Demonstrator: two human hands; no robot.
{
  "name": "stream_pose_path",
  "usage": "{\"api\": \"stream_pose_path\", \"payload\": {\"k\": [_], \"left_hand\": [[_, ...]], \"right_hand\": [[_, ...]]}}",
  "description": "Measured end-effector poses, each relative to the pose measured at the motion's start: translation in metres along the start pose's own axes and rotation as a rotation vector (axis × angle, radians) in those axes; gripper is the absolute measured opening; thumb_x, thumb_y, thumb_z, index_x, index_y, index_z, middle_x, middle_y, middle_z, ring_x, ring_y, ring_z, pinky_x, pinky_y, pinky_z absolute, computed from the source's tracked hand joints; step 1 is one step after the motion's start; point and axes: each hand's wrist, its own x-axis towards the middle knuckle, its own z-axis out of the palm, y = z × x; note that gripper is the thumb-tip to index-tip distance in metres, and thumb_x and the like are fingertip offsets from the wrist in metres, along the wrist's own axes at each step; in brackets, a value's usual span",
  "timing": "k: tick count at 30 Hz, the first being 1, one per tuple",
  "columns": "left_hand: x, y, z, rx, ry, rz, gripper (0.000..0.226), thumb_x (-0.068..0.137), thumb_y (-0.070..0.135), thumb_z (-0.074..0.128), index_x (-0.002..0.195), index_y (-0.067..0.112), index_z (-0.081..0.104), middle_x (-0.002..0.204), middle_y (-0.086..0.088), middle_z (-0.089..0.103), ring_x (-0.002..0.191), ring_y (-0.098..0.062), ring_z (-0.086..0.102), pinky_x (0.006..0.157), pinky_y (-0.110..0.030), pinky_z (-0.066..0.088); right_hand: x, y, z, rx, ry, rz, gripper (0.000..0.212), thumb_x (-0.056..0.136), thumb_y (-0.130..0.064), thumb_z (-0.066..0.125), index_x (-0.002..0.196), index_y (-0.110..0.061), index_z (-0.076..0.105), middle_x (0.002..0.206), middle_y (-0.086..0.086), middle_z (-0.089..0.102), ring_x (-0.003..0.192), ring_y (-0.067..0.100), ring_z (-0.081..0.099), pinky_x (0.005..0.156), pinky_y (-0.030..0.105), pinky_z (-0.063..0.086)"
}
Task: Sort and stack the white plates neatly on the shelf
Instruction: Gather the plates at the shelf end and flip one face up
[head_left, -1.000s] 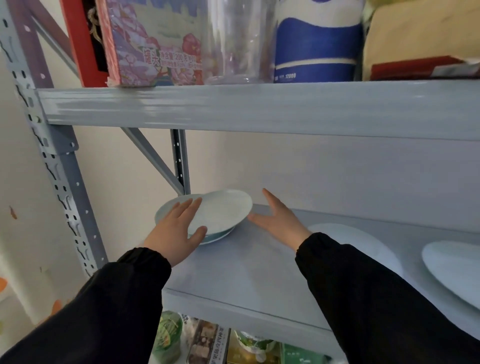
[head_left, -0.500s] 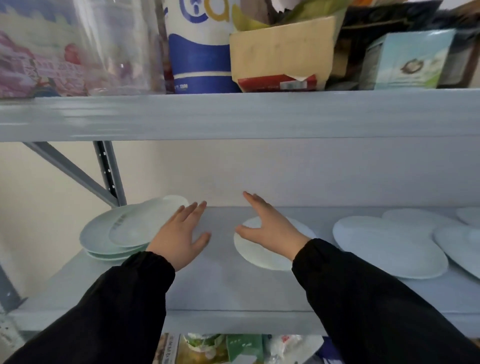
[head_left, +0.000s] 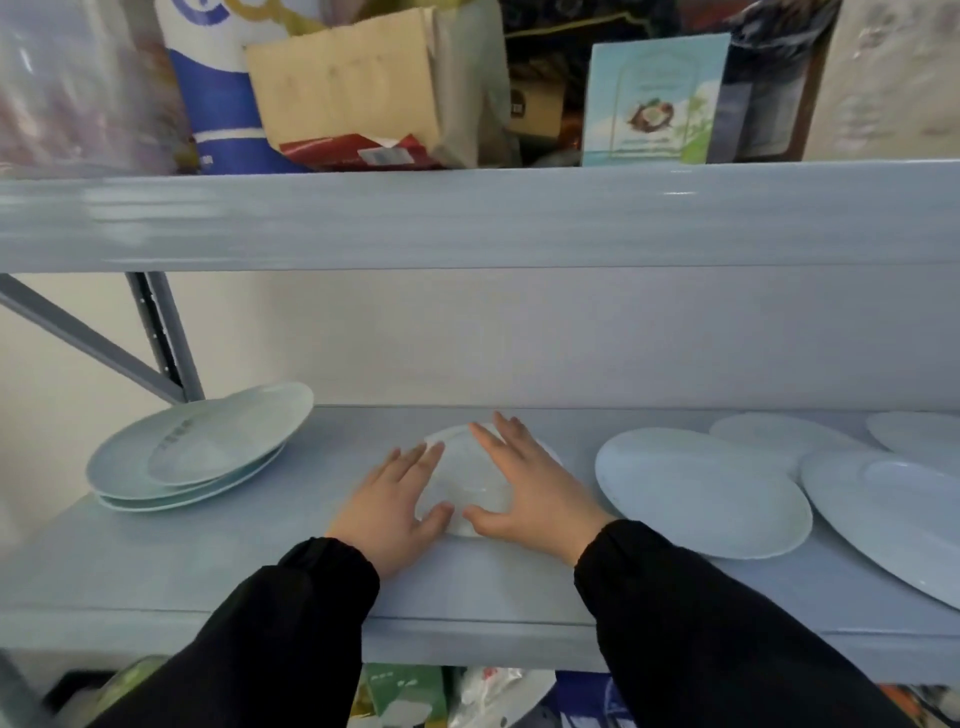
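Head camera: the small white plate (head_left: 467, 483) lies flat mid-shelf, and we flank it with our left hand (head_left: 387, 506) and right hand (head_left: 527, 491), both flat with fingers straight, touching its rim without gripping. We judge the smooth rim could slip from such a press on lifting, dropping onto the shelf (head_left: 156, 571) or knocking the large plate (head_left: 701, 493) just right; the uneven stack (head_left: 192, 452) at the left could slide

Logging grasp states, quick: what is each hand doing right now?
Left hand: open, fingers straight, at the small plate's left edge.
Right hand: open, fingers straight, over the plate's right side.
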Motion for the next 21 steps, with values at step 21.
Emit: {"api": "stream_pose_path", "payload": {"k": [21], "left_hand": [[-0.071,0.041,0.005,0.214,-0.029,-0.009,0.096,0.076,0.081,0.031,0.153,0.026,0.019,0.160,0.010,0.015,0.148,-0.009,0.002,0.119,-0.027,0.011]], "right_hand": [[-0.017,0.003,0.003,-0.092,-0.122,-0.308,0.093,0.077,-0.073,0.046,0.156,-0.048,0.003,0.168,-0.006,-0.005,0.153,0.011,-0.010,0.122,0.030,0.004]]}}
